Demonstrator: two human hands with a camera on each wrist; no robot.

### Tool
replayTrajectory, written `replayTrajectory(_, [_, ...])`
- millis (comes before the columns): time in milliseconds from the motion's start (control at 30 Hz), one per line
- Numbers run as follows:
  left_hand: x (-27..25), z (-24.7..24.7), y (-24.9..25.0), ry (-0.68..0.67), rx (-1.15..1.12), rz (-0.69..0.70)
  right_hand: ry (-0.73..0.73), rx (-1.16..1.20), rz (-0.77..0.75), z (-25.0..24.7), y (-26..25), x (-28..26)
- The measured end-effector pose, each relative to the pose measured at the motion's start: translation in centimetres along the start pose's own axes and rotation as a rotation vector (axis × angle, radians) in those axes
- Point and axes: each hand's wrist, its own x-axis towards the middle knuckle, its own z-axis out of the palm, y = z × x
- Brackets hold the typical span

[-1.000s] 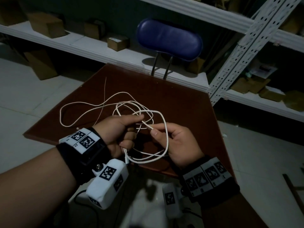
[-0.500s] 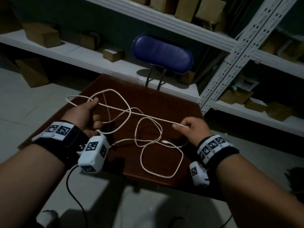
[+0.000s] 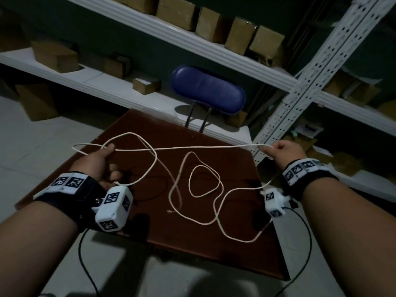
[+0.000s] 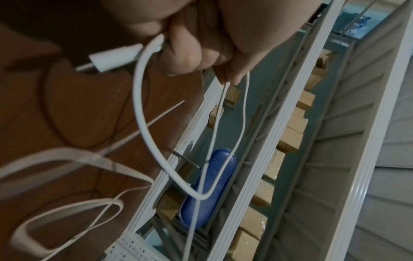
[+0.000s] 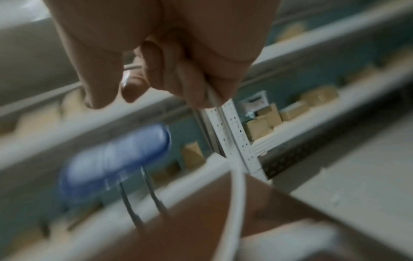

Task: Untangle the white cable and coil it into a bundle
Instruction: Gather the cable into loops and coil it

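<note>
Item: cable [image 3: 194, 190], white, thin, partly tangled; one stretch held in the air, the rest lying slack on the table [image 3: 150, 228]

Left hand [image 3: 97, 162]: fingers curled shut round the cable over the table's left edge. In the left wrist view several strands leave the fist, and a white plug [image 4: 115, 57] sticks out beside the fingers [image 4: 201, 44]. A loop stands out to the left of the fist, another arcs up behind it

Right hand [image 3: 282, 152]: closed on the cable past the table's right edge, strand pinched at the fingertips; the right wrist view is blurred but shows the cable [image 5: 238, 192] running down out of the fist

Reason for the hold, as a judgement: hands are set well apart so the stretch between them runs nearly straight above the table, which draws crossings open and shows where the knot sits

Position relative to the grip: the taut stretch joins the two fists; below and between them lie a small closed loop and wider bends, crossing one another; a free end rests near the table's middle; one bend hangs close to the front right edge

Coiling: not yet begun
</note>
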Motion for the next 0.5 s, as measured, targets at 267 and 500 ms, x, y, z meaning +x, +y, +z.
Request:
replayTrajectory(267, [1.1, -0.1, -1.1, -0.004, 0.023, -0.024, 0.321, -0.014, -0.256, -1.6, -7.0, 2.7])
replayTrajectory(500, [1.0, 0.6, -1.7, -0.009, -0.040, 0.011, 0.158, -0.078, -0.394, -2.1, -10.1, 2.4])
